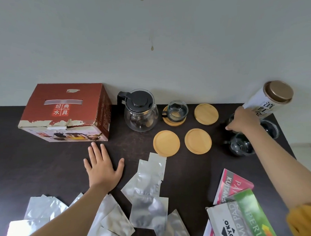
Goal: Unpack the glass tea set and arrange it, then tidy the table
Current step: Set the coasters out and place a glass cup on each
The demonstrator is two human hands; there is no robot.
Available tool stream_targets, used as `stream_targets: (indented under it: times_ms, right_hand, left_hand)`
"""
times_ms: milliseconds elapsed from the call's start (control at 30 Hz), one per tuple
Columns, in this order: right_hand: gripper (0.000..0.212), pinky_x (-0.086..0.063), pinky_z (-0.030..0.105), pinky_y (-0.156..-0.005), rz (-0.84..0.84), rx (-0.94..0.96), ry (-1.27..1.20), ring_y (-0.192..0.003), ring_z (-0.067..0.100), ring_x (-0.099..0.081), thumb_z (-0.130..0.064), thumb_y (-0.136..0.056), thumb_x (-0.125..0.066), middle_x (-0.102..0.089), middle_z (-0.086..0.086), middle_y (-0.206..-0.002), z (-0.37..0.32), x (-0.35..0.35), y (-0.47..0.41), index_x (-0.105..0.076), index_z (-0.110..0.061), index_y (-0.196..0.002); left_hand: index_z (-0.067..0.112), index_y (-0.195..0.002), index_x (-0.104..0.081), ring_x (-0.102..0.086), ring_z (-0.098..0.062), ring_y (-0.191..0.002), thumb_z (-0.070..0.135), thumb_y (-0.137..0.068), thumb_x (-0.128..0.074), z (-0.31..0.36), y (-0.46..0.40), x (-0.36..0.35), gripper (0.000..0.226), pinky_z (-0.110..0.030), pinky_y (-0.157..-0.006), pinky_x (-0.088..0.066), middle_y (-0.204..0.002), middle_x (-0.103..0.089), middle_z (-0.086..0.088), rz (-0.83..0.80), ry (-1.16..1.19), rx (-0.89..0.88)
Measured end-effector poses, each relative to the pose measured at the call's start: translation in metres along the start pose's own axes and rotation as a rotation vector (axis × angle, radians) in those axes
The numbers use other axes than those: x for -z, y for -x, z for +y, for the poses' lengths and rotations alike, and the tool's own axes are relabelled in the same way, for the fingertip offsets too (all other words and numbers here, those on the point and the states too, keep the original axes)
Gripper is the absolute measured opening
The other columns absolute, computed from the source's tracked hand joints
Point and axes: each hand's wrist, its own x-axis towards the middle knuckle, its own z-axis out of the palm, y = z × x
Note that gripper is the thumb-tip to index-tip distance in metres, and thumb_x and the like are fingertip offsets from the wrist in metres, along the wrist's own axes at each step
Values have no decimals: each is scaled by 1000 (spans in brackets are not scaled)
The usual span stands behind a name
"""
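silver foil pouches lie scattered nearest the camera, in front of the glass teapot, beside a stack of printed cartons to the teapot's front right; the left hand rests flat on the dark table, fingers spread, holding nothing, just in front of the red tea-set box that stands left of the teapot. right of the teapot, one glass cup sits on a wooden coaster while three more coasters wait bare. farther right, the right hand curls over a second cup, apparently gripping its rim, though the fingertips are hidden; two other cups stand just beside it, near a white tea canister. thin glass like this is likely light, slick and brittle, best lifted by its dark handle or by the rim
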Motion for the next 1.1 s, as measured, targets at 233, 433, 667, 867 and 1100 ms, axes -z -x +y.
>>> stream_targets:
  times_ms: [233, 433, 667, 867, 1100]
  right_hand:
    - [72, -49, 43, -76, 121, 117, -27, -106, 40, -53, -33, -68, -84, -46, 16, -119, -18, 8, 0, -47, -1, -121]
    - [69, -43, 37, -71, 131, 240, -73, -115, 36, -43, -28, -73, -79, -41, 13, -126, -50, 10, -4, -44, -6, -128]
    - [65, -42, 35, -69, 96, 262, -44, -118, 33, -43, -28, -76, -77, -42, 13, -128, -73, 1, -8, -46, -8, -129]
    - [83, -45, 42, -86, 116, 237, -125, -126, 39, -38, -30, -76, -77, -37, 16, -138, -71, -4, -10, -31, -10, -142]
    - [87, -39, 45, -104, 308, 279, -450, -127, 35, -36, -32, -74, -79, -35, 16, -140, -52, -36, 49, -32, -14, -145]
  left_hand:
    - [5, -150, -9, 7, -31, -146, 69, -79, -16, 0, 0, -1, 96, -57, -113, -9, -159, 4, -16, 7, -5, -1]
    - [5, -150, -10, 6, -31, -146, 69, -80, -17, 0, 0, -1, 96, -58, -113, -10, -159, 3, -16, 9, -4, -3]
    - [5, -150, -9, 7, -31, -146, 70, -79, -13, 0, 0, 0, 97, -57, -114, -9, -159, 4, -16, 6, -17, 0]
    - [6, -150, -7, 9, -30, -146, 71, -78, -12, -1, 0, -1, 97, -56, -114, -8, -159, 6, -15, 5, -19, 4]
    - [5, -150, -9, 8, -30, -146, 68, -80, -20, 0, 0, 0, 95, -57, -114, -9, -159, 4, -16, 13, -4, 9]
